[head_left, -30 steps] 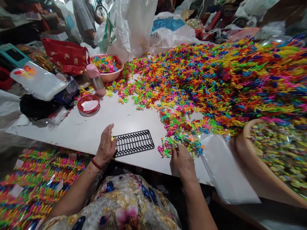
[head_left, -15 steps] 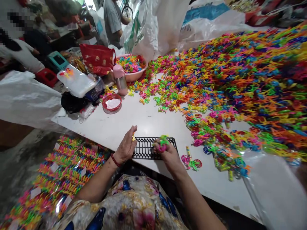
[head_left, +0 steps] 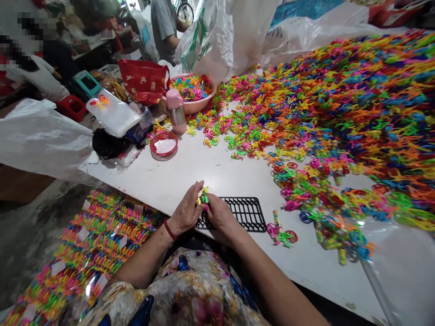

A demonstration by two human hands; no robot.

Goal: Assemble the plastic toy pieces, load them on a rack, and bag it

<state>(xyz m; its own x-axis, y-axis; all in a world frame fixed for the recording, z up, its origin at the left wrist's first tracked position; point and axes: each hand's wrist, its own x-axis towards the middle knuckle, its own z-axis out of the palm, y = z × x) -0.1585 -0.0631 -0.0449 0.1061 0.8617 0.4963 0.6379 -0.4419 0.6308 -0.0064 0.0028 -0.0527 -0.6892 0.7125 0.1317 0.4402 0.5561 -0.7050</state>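
A small green and pink plastic toy bicycle (head_left: 205, 197) is pinched in my right hand (head_left: 220, 212), above the left end of a black plastic rack (head_left: 246, 212). My left hand (head_left: 186, 209) is right beside it, thumb and fingers closed around a small yellow tube (head_left: 199, 199), mostly hidden by the fingers. The two hands nearly touch, and they cover the rack's left end. To the right of the rack lies another toy bicycle (head_left: 282, 236) with pink and red wheels, with a patterned yellow tube (head_left: 275, 218) standing out from it.
A large heap of colourful plastic toys (head_left: 316, 104) spreads over the table's right and back. A pink-topped flask (head_left: 176, 113), a red basket (head_left: 163, 145) and a pink basin (head_left: 200, 105) stand at the back left. Bagged toys (head_left: 88, 244) lie low at left. Other people are further back.
My right hand has brought the green and pink toy bicycle leftward, from over the rack's right part to my left hand. The view has shifted slightly.
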